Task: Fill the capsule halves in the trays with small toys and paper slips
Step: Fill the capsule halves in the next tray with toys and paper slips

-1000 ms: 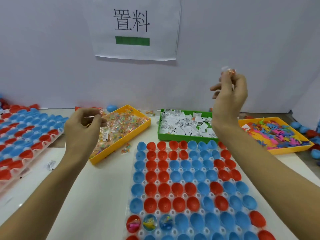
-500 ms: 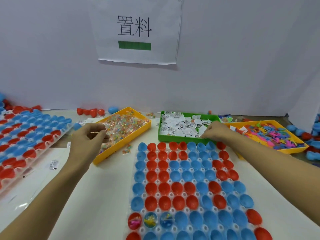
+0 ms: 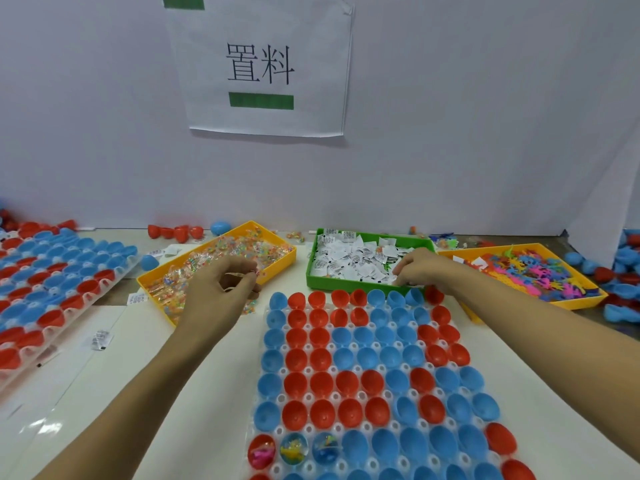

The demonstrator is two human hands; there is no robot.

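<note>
Left hand: the left hand (image 3: 221,289) hovers over the near end of the yellow tray of wrapped toys (image 3: 207,268), fingers curled with thumb and fingertips drawn together; whether it pinches a toy I cannot tell
Right hand: the right hand (image 3: 420,268) reaches into the near right corner of the green tray (image 3: 313,268), fingers curled down among the paper slips (image 3: 349,259); its grip is hidden, so I cannot tell if it holds one
Capsule tray: the centre tray (image 3: 349,375) lies near the person, packed with open red and blue capsule halves; three halves (image 3: 294,452) in a near left row already hold toys
Second tray: another tray of halves (image 3: 48,282) sits far left
Right side: a yellow tray of flat coloured toys (image 3: 540,275) lies just right of the green one
Wall: a paper sign (image 3: 259,64) hangs above
</note>
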